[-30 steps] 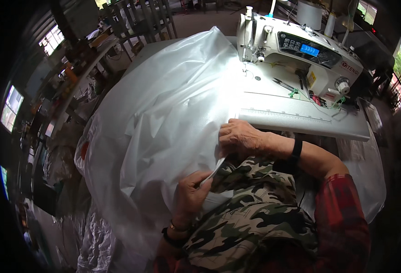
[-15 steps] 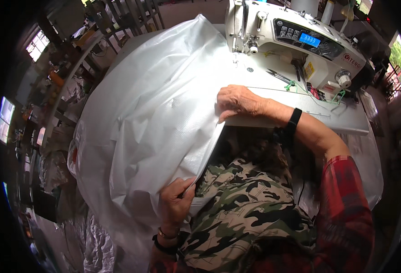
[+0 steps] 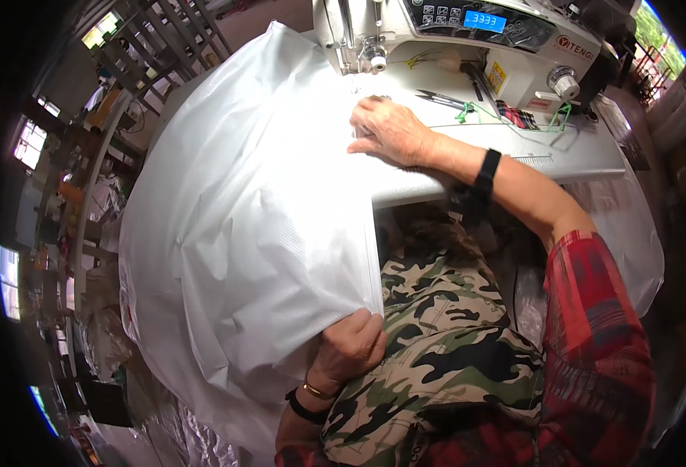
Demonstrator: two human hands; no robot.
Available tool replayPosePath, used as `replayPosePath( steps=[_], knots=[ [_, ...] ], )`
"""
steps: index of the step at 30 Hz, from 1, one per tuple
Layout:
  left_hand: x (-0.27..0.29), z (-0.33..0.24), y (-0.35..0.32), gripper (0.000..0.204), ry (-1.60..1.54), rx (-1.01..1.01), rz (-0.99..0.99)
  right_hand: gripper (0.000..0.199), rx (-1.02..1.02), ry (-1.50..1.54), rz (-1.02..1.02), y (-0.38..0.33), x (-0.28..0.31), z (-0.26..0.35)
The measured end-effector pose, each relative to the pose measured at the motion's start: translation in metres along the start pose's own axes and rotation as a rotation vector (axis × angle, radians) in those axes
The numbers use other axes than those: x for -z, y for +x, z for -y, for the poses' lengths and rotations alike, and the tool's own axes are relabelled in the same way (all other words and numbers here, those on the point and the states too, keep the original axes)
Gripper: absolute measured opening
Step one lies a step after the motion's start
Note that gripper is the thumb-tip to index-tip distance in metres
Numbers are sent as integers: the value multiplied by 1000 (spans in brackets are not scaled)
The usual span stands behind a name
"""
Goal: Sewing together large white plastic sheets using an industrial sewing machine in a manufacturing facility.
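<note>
A large sheet of white, shiny woven plastic [image 3: 242, 226] spreads over the left of the sewing table, bulging and creased. My left hand [image 3: 350, 342] is closed round its near right corner, beside my lap, with the fingers curled under. Farther up the same edge, my right hand [image 3: 389, 134] pinches the sheet just in front of the needle area of a white sewing machine [image 3: 506, 58]. Between the hands the folded edge runs fairly straight. Strong light washes out the fabric by the needle, so the exact stitching spot cannot be made out.
Dark scissors or snips [image 3: 445, 100] and green thread [image 3: 467, 114] lie on the machine bed to the right. The table's front edge [image 3: 498, 177] passes under my right forearm. Camouflage cloth [image 3: 444, 342] covers my lap. A cluttered rack [image 3: 94, 194] stands at far left.
My right hand has moved forward, closer to the needle, with the sheet's edge. My left hand has shifted right, pulling the near corner along, and the edge now runs straighter.
</note>
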State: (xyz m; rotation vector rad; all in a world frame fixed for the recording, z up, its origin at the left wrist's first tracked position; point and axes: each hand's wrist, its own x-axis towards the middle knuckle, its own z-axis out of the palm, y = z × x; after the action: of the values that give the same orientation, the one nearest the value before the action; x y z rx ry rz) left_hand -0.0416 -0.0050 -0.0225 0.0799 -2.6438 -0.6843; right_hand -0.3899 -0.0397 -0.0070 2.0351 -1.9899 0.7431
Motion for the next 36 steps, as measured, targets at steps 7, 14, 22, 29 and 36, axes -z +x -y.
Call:
replayPosePath(
  steps=[7,14,22,29,36],
  knots=[
    [7,11,18,19,-65,-51,64,43,-62,19,-17,-6,5,2],
    [20,31,58,20,-11,-90,50,42,-72,27,-2,-3,6,-3],
    [28,60,121,18,174,-96,27,41,-97,130,23,-4,18,3],
    [20,82,173,17,266,-40,-2,40,-131,180,89,-6,23,3],
    [14,107,222,14,315,1,3,38,-150,172,101,-8,22,-1]
  ],
)
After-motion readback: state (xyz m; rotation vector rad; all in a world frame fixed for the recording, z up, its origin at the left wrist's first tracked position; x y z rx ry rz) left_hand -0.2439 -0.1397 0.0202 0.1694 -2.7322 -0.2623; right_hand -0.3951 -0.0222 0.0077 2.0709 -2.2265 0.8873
